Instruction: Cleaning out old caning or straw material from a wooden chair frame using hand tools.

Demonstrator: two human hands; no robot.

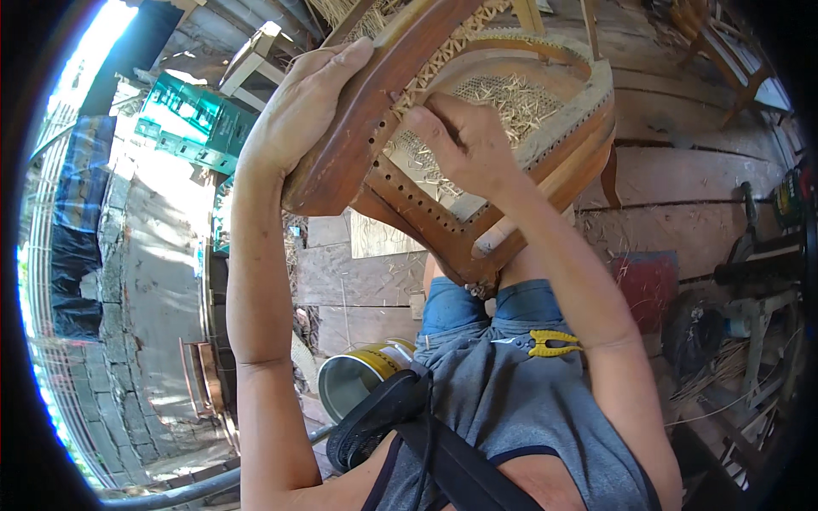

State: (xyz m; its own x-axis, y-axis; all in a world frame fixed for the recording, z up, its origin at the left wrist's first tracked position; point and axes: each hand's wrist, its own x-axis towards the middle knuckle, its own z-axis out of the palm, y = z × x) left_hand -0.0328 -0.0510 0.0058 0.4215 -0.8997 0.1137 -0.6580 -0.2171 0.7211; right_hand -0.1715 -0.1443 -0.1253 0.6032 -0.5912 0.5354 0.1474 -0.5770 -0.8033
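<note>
The left grip (302,106) is clasped around the outer edge of a broad brown rail (362,106), thumb lying over its upper face. This rail belongs to a wooden chair (415,198), which stands tilted in front of the person, its nearest corner down by the knees. A line of small holes runs along the rail's inner side, and pale cane webbing (439,64) is laced along its upper stretch. The right grip (473,145) is at that inner side, close to the holes and the webbing, with fingers curled in and thumb bent toward them; whether a strand or peg is pinched there, I cannot tell. Behind the right grip, the seat holds a woven mesh (477,88) strewn with straw-coloured scraps (515,106), and more holes follow the seat's frame. On the person's lap lies a cutting tool with yellow handles (554,343). A yellow bucket (351,387) with a grey inside tips beside the left thigh on the plank floor (682,234). Green boxes (192,123) are beyond the left forearm, and a dull red panel (649,285) lies past the right forearm
</note>
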